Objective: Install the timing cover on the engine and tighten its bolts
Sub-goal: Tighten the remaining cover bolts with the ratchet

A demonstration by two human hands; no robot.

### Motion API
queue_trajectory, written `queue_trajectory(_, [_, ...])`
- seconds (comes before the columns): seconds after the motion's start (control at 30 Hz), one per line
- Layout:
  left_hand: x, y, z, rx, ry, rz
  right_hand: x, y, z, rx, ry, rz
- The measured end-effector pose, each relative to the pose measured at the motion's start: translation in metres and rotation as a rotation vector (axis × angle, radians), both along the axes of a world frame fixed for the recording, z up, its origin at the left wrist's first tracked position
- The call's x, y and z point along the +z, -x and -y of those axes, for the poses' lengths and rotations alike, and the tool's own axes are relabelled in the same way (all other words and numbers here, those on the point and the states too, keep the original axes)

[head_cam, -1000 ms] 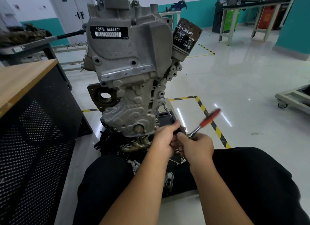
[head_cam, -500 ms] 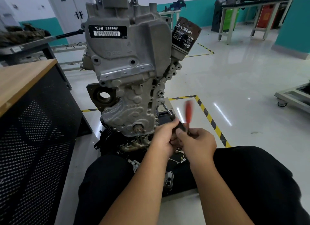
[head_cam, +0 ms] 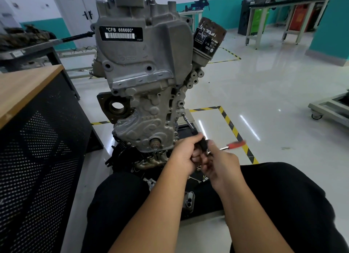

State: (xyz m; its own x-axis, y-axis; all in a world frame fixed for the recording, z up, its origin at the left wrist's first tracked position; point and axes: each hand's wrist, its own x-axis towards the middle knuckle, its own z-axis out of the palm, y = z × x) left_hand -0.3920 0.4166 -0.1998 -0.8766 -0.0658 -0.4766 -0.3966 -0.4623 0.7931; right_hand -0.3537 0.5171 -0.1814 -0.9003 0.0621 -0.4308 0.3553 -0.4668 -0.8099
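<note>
Two hands meet at the lower right edge of the cover (head_cam: 145,128), which sits on the front of the engine (head_cam: 139,64), below the labelled upper casing and around the shaft stub (head_cam: 155,142). A thin extension (head_cam: 188,123) runs from a bolt point on the cover's right edge down and right into the hands. The left hand (head_cam: 186,156) is curled round the dark lower end of that extension, fingers wrapped. The right hand (head_cam: 220,163) grips the ratchet (head_cam: 234,144) close to its head; the red handle sticks out to the right, blurred. The two hands touch each other. The oil filter (head_cam: 208,38) stands tilted at the engine's upper right. A phone (head_cam: 188,201) lies between the person's knees, below the hands. A wooden-topped bench (head_cam: 24,88) with a perforated black side is at left. Yellow-black tape (head_cam: 234,130) marks the glossy floor to the right of the engine.
</note>
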Motion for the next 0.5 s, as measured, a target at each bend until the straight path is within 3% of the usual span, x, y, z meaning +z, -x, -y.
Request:
queue_trajectory(0.07, [-0.003, -0.001, -0.002, 0.032, 0.001, -0.018, -0.007, 0.004, 0.0, -0.077, -0.324, -0.084])
queue_trajectory(0.2, [-0.003, -0.001, -0.002, 0.04, -0.034, -0.014, -0.01, 0.0, 0.007, -0.072, -0.35, -0.152])
queue_trajectory(0.3, [-0.002, 0.001, 0.001, -0.002, -0.046, 0.004, 0.0, -0.003, 0.007, -0.011, 0.205, 0.058])
queue_trajectory(0.33, [-0.004, 0.002, 0.001, 0.006, -0.016, -0.005, -0.001, -0.001, 0.004, -0.018, 0.222, 0.08])
queue_trajectory(0.37, [-0.005, 0.002, 0.0, 0.02, 0.015, -0.025, -0.001, 0.001, 0.003, -0.004, 0.052, 0.036])
queue_trajectory(0.43, [-0.006, 0.0, -0.004, 0.054, 0.025, -0.072, -0.007, 0.001, 0.0, -0.02, -0.538, -0.12])
queue_trajectory(0.47, [-0.007, 0.0, -0.005, 0.066, 0.007, -0.085, -0.009, 0.0, 0.001, -0.017, -0.719, -0.182])
queue_trajectory(0.5, [-0.008, 0.001, -0.005, 0.063, -0.004, -0.093, -0.01, -0.002, 0.004, -0.03, -0.766, -0.235])
